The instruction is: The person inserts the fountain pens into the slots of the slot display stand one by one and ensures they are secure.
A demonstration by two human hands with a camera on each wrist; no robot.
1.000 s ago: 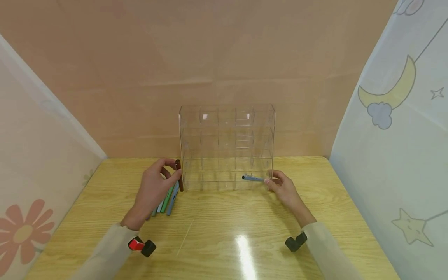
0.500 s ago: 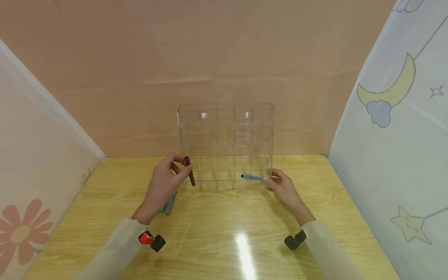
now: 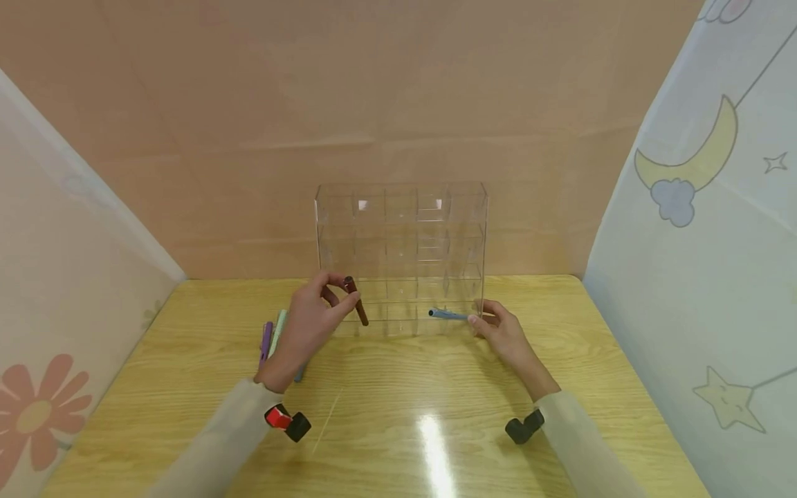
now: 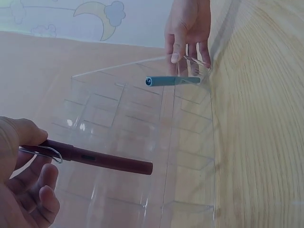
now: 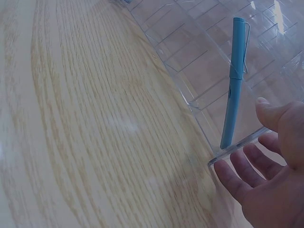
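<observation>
My left hand (image 3: 311,321) pinches a dark red pen (image 4: 107,159) near its clip end, between thumb and fingers. The pen slants downward in front of the lower left part of a clear acrylic rack (image 3: 401,280) with many small compartments. At the rack's lower right corner, my right hand (image 3: 507,339) rests its loosely spread fingertips against the outer side wall, with the thumb by the front edge. A blue pen (image 5: 232,90) with a metal clip stands at a slant within the rack's right end in the right wrist view, apart from the thumb.
Several more pens lie on the wooden table (image 3: 386,401) left of the rack, partly hidden by my left forearm; a purple pen (image 3: 266,340) and a pale green pen (image 3: 277,332) show. Behind the rack hangs a tan backdrop (image 3: 398,104), with patterned cloth on both sides.
My left hand has carried the dark red pen rightward, from beside the rack's left edge to in front of its lower left compartments. The right hand and blue pen have stayed put.
</observation>
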